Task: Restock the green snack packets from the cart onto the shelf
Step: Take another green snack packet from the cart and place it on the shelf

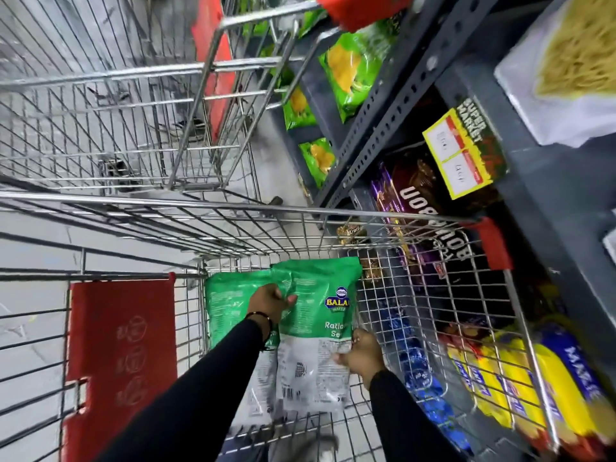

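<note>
Two green and white snack packets lie inside the wire cart (433, 295), side by side. My left hand (268, 303) grips the top part of the front green packet (320, 315), thumb pressed on its face. My right hand (361, 353) holds the same packet at its lower right edge. The second green packet (226, 301) sits just to the left, partly under my left arm. The grey metal shelf (533, 181) stands to the right of the cart.
A second wire cart (133, 95) with red flaps stands ahead. Bright green packets (350, 68) sit on the far shelf. Purple biscuit packs (420, 201), blue packs and yellow packs (493, 371) fill the lower shelves beside the cart. A yellow price tag (460, 155) hangs on the shelf edge.
</note>
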A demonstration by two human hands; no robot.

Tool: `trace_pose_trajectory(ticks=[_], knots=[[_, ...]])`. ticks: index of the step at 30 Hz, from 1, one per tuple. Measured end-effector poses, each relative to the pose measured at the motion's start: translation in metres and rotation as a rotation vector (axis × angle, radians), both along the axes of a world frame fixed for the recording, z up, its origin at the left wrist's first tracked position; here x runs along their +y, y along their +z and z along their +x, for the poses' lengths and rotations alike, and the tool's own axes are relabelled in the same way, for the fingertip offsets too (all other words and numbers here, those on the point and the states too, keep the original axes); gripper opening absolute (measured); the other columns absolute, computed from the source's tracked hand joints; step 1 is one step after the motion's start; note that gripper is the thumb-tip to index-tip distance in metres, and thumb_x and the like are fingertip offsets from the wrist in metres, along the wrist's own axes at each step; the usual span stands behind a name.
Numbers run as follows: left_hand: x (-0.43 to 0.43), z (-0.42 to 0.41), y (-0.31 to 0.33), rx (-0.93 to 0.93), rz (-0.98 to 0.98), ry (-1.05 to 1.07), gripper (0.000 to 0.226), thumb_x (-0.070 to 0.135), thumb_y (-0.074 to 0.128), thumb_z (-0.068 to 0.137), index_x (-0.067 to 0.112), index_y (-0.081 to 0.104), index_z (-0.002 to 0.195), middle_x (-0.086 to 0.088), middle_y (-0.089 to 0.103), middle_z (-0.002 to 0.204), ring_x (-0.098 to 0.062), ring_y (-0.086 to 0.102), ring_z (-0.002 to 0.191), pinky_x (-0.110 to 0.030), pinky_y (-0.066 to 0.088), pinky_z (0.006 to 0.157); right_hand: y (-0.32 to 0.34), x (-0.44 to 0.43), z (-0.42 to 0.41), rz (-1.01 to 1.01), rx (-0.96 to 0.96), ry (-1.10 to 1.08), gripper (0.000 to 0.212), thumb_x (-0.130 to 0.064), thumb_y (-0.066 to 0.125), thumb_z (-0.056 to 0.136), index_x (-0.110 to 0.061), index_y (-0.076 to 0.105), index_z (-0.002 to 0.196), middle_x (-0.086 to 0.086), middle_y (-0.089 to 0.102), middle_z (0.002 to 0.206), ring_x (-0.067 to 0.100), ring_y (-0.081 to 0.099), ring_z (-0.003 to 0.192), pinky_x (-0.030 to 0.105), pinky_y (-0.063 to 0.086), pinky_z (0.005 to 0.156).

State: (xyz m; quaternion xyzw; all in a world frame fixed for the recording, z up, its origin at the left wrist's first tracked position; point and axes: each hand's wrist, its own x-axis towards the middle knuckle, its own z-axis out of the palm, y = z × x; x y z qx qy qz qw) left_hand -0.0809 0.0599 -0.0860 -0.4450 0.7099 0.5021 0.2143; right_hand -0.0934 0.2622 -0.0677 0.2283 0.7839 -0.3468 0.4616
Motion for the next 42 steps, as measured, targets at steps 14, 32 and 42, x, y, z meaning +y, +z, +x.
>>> trace_pose_trajectory(ticks=[14,32,42], knots=[[-0.016,-0.011,0.219,0.622,0.215,-0.097,0.046,-0.005,0.066,0.075,0.017,0.030,0.056,-0.002,0.030,0.055,-0.004,0.038,0.039,-0.013,0.036,0.033,0.158,0.019,0.003,-0.487,0.388,-0.140,0.038,0.015,0.076,0.053,-0.014,0.065,0.073,-0.007,0.076,0.071,0.011,0.069,0.071,0.025,0.055,0.062],[0.331,0.022,0.438,1.074,0.502,-0.756,0.044,-0.006,0.065,0.075,0.017,0.034,0.054,0.009,0.034,0.028,0.000,0.033,0.031,-0.012,0.037,0.031,0.336,0.347,0.153,-0.260,1.150,-0.531,0.049,-0.036,0.091,0.034,-0.016,0.067,0.072,-0.002,0.064,0.060,0.015,0.049,0.067,0.036,0.042,0.067],[0.516,0.048,0.448,1.081,0.599,-0.893,0.047,-0.006,0.066,0.074,0.020,0.034,0.053,0.011,0.028,0.029,0.001,0.027,0.039,-0.018,0.039,0.045,0.352,0.480,0.222,0.040,1.339,-0.718,0.033,-0.004,0.083,0.055,-0.006,0.070,0.085,-0.019,0.073,0.067,-0.003,0.063,0.069,0.020,0.052,0.066]])
